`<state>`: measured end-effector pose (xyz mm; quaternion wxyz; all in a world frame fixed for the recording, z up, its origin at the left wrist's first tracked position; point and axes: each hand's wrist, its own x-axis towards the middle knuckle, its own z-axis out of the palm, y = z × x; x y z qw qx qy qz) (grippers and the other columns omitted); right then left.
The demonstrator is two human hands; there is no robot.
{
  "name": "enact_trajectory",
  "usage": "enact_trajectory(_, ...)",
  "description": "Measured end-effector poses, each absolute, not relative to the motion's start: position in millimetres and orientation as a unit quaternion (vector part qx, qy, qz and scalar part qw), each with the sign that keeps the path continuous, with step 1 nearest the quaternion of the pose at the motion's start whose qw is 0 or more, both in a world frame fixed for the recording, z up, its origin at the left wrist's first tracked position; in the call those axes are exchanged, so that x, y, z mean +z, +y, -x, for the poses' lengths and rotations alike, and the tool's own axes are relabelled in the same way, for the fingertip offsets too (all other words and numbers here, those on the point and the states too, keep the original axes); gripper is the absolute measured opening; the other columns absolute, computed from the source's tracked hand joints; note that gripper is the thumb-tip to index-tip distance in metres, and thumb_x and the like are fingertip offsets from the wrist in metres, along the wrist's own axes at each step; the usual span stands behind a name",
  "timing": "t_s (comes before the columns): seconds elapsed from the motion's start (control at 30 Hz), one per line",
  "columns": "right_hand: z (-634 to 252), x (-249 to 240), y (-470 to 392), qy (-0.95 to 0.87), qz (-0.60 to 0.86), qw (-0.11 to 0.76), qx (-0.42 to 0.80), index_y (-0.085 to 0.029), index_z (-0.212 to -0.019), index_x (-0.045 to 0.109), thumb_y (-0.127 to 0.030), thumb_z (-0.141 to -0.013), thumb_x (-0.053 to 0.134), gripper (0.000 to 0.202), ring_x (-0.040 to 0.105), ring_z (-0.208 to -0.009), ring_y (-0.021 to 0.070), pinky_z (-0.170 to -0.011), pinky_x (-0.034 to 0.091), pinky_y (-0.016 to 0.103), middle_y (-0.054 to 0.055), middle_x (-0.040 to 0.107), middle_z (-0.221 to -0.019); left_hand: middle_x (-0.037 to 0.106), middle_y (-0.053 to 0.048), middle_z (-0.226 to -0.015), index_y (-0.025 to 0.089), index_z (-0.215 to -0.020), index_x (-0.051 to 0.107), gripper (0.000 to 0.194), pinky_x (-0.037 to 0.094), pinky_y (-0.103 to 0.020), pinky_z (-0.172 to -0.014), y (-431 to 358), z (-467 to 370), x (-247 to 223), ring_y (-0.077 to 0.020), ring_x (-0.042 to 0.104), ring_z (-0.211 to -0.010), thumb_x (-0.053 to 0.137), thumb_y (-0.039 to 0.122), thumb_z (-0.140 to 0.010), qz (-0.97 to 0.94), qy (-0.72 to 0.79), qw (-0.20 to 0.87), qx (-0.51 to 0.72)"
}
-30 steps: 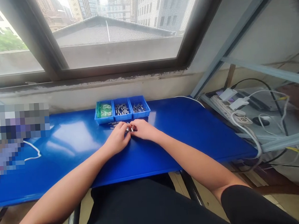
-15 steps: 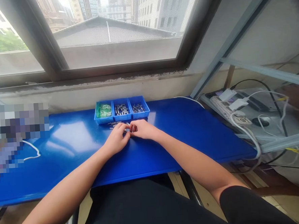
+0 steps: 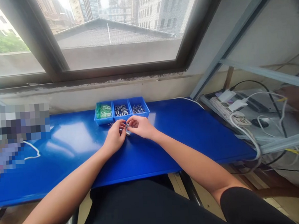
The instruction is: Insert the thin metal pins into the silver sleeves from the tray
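1. While both hands meet over the glossy blue tabletop, the left hand curls its fingers and thumb around a small silver metal piece.
2. Pinching at the same spot, the right hand brings its thumb and forefinger to the piece (too small to make out its exact shape).
3. That piece sits between the fingertips, nearer than the row of bins and just above or on the tabletop; I cannot tell which.
4. Beyond the hands stand three joined blue plastic bins: the left one holds pale pieces in green translucent plastic, the middle one short silver cylinders, the right one slim dark metal pins.
5. At far left, a white cable curves across the tabletop.
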<state>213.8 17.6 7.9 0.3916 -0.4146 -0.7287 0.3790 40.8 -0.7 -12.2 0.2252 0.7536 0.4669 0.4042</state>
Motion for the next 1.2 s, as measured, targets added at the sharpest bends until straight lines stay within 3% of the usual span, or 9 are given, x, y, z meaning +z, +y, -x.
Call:
enact_trajectory(0.13,-205,0,17,-0.655,0.376,0.467,0.461,-0.016,-0.088,0.063,-0.032,-0.068,0.073,0.027,0.064,-0.073,0.0150,-0.072,0.054,0.030,0.003,0.066,-0.079,0.068,-0.006,-0.096,0.019,-0.107,0.060,0.023,0.053,-0.030,-0.075,2,-38,-13,-0.0169,0.065,-0.083,0.051,0.022,-0.086,-0.752,0.478,0.199,0.408)
enact_trajectory(0.27,-200,-3,17,-0.606,0.386,0.496,0.488,-0.017,-0.085,0.063,-0.041,-0.069,0.073,0.030,0.064,-0.068,0.0153,-0.067,0.055,0.031,0.004,0.066,-0.077,0.068,-0.004,-0.090,0.020,-0.113,0.057,0.027,0.052,-0.027,-0.069,-1,-40,-9,-0.0150,0.065,-0.075,0.054,0.029,-0.088,-0.734,0.482,0.223,0.423)
enact_trajectory(0.5,-201,-1,16,-0.631,0.386,0.491,0.460,-0.016,-0.087,0.066,-0.042,-0.075,0.069,0.028,0.065,-0.071,0.0157,-0.067,0.054,0.030,0.005,0.069,-0.081,0.069,-0.004,-0.085,0.019,-0.100,0.060,0.023,0.049,-0.027,-0.069,-3,-41,-5,-0.0154,0.064,-0.074,0.052,0.038,-0.090,-0.728,0.493,0.216,0.425)
enact_trajectory(0.7,-202,-1,14,-0.664,0.391,0.473,0.427,-0.016,-0.096,0.067,-0.039,-0.079,0.065,0.029,0.065,-0.073,0.0162,-0.069,0.052,0.031,0.006,0.070,-0.085,0.068,-0.002,-0.075,0.018,-0.093,0.061,0.029,0.047,-0.026,-0.067,-3,-39,-3,-0.0151,0.063,-0.069,0.043,0.040,-0.094,-0.728,0.504,0.226,0.406)
enact_trajectory(0.9,-200,1,11,-0.675,0.386,0.462,0.427,-0.016,-0.093,0.067,-0.039,-0.079,0.065,0.027,0.063,-0.070,0.0148,-0.066,0.050,0.028,0.005,0.069,-0.082,0.065,-0.001,-0.067,0.018,-0.077,0.059,0.035,0.044,-0.024,-0.062,-4,-38,-2,-0.0137,0.061,-0.062,0.039,0.041,-0.095,-0.723,0.522,0.215,0.399)
enact_trajectory(1.1,-199,1,13,-0.632,0.390,0.463,0.483,-0.016,-0.084,0.065,-0.048,-0.078,0.064,0.033,0.060,-0.064,0.0136,-0.062,0.049,0.027,0.004,0.067,-0.074,0.068,-0.003,-0.083,0.019,-0.106,0.056,0.026,0.050,-0.026,-0.067,-6,-39,0,-0.0145,0.065,-0.069,0.049,0.038,-0.091,-0.701,0.501,0.252,0.440)
enact_trajectory(1.2,-199,0,15,-0.610,0.394,0.465,0.506,-0.016,-0.077,0.063,-0.055,-0.078,0.061,0.039,0.058,-0.059,0.0127,-0.057,0.047,0.026,0.002,0.064,-0.066,0.068,-0.003,-0.084,0.020,-0.108,0.057,0.025,0.051,-0.025,-0.068,-6,-41,0,-0.0139,0.065,-0.069,0.051,0.036,-0.090,-0.715,0.477,0.257,0.441)
